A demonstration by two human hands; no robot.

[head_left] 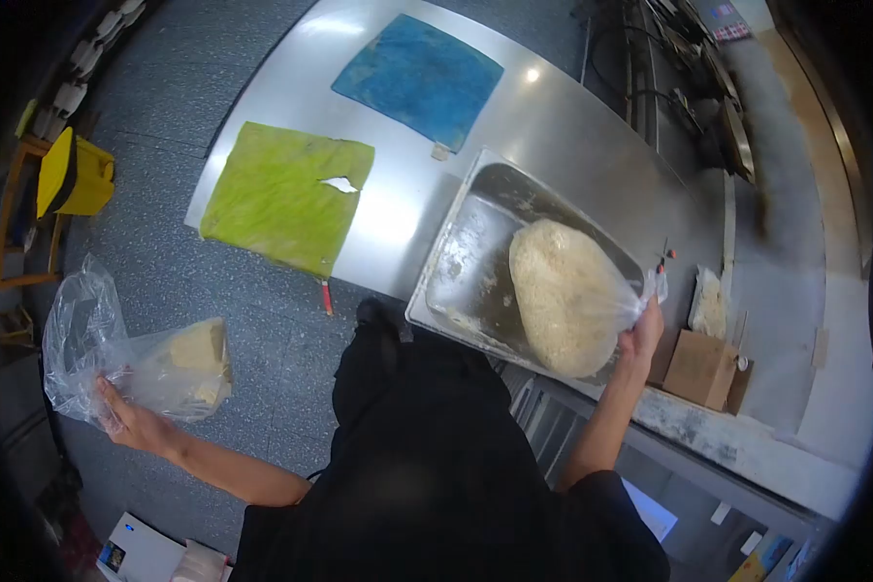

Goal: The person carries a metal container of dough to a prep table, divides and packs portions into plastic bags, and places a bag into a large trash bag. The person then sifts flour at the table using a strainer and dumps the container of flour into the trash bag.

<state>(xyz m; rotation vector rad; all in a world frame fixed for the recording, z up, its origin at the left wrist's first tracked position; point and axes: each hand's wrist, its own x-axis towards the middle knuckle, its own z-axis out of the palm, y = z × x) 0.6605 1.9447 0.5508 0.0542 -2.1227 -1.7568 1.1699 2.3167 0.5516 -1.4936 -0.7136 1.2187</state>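
My left hand [138, 417] is closed on a clear plastic bag [87, 330], held out over the floor at the left. A pale yellowish lump [199, 359] sits in the low end of that bag. On the right, my right hand [642, 333] grips the gathered neck of a second clear bag, full of pale, crumbly contents [563, 291] that look like grain or crumbs. This full bag hangs over or rests in a metal pan [456, 267]; which one I cannot tell. Whitish residue marks the pan's inside.
A steel table [398, 213] carries a green cloth [286, 199] and a blue cloth [417, 78]. A red-handled tool [327, 297] pokes out under the green cloth. At the right is a cardboard box [698, 369]. A yellow bin [82, 175] stands at the left.
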